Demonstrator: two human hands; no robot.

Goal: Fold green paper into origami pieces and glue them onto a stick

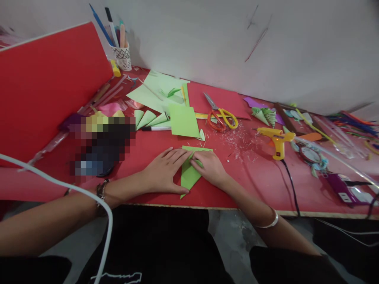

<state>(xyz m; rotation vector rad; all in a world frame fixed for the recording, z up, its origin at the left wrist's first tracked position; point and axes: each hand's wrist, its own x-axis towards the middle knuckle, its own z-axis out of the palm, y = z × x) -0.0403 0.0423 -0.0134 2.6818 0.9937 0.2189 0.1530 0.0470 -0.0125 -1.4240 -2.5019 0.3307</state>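
A piece of green paper (189, 175) lies near the table's front edge, partly folded, with a slanting lower right side. My left hand (162, 170) rests flat, fingers stretched out, its fingertips and thumb touching the paper's left side. Curled fingers of my right hand (211, 167) press on the paper from the right, gripping its folded edge. Just beyond my hands lies a square green sheet (185, 121). Several green paper cones (148, 118) sit to its left, beside a marker (156, 128).
Scissors (217, 114) lie beyond my right hand on red card. A yellow glue gun (276, 140) stands to the right, its cord hanging over the front edge. A white cable (74, 184) crosses my left forearm. A pen cup (122, 57) stands by the wall.
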